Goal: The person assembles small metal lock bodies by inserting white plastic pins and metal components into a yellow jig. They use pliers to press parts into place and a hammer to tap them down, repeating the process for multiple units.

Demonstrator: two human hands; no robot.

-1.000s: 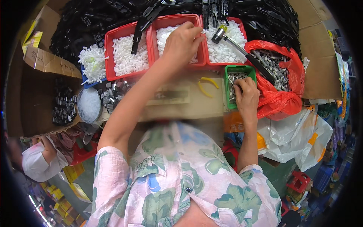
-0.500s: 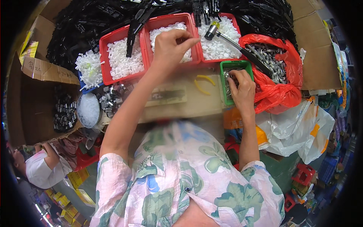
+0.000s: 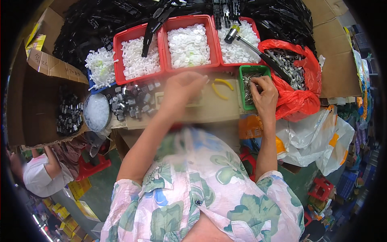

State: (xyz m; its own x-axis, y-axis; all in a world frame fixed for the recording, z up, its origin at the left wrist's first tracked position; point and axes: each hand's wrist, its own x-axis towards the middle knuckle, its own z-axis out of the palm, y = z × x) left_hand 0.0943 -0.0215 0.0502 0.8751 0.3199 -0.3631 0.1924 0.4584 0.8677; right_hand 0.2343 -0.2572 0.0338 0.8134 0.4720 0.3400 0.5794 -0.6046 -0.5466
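Note:
My left hand (image 3: 183, 93) is above the cardboard work surface (image 3: 209, 111), smeared by motion. Its fingers are pinched, and a small whitish piece shows at their tips, too blurred to name closely. In front of it stands a red tray (image 3: 215, 42) of round white plastic caps (image 3: 188, 46). My right hand (image 3: 267, 97) rests at a green tray (image 3: 243, 90) of thin metal pieces (image 3: 249, 82). Its thumb and fingertips are closed together over the tray; whatever they hold is hidden. Between my hands lie yellow-handled pliers (image 3: 219, 90), beside a shallow pale tray partly behind my left hand.
More red trays with white plastic parts (image 3: 141, 60) flank the middle one. A hammer (image 3: 258, 52) leans across a red bag (image 3: 300, 99) of grey parts. Black plastic pieces (image 3: 96, 24) pile up behind. Metallic blocks (image 3: 131, 101) and a bowl (image 3: 96, 113) are left. Another person (image 3: 42, 177) sits lower left.
My left hand has drawn back from the middle red tray toward me, uncovering the white caps. My right hand has shifted slightly right and down at the green tray.

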